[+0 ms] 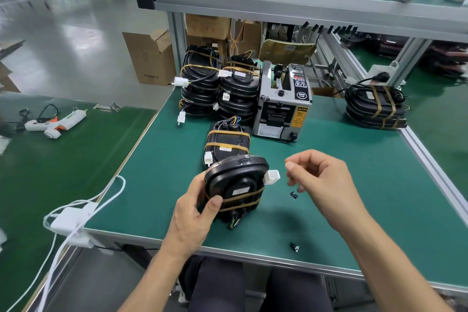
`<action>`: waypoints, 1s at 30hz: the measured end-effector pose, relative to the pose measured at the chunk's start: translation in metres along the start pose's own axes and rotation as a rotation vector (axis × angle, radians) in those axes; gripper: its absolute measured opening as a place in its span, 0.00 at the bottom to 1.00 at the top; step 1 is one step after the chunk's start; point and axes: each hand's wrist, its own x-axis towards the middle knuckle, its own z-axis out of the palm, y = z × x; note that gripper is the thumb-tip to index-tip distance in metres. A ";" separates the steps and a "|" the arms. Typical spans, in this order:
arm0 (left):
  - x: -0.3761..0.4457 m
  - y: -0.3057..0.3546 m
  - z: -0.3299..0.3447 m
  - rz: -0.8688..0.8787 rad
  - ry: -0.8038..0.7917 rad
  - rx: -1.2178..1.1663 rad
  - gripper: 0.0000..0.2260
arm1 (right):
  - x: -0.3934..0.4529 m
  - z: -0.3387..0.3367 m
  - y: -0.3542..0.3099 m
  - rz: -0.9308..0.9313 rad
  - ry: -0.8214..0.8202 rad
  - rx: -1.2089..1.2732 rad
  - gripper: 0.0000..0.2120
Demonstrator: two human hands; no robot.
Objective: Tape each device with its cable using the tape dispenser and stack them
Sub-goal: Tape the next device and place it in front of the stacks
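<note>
Ahead of my right hand (321,182) the green mat (354,172) lies open up to the tape dispenser (282,101), which blocks the middle. A taped device (228,145) lies just beyond the one my left hand (195,215) holds, with stacks (220,88) walling the far left; only small black scraps (293,194) dot the near mat.

A white glue gun (55,123) lies far left of the hands; cardboard boxes (152,57) stand on the floor beyond; two black scraps (294,194) lie near.
</note>
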 end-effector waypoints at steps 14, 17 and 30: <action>0.000 -0.001 0.001 -0.003 -0.010 -0.045 0.24 | -0.054 -0.042 0.072 -0.256 -0.598 -0.760 0.12; 0.000 -0.001 0.001 -0.006 -0.008 -0.045 0.25 | -0.053 -0.041 0.077 -0.294 -0.589 -0.756 0.09; 0.000 -0.002 0.001 -0.018 -0.016 -0.060 0.28 | -0.044 -0.039 0.067 -0.017 -0.411 -0.295 0.08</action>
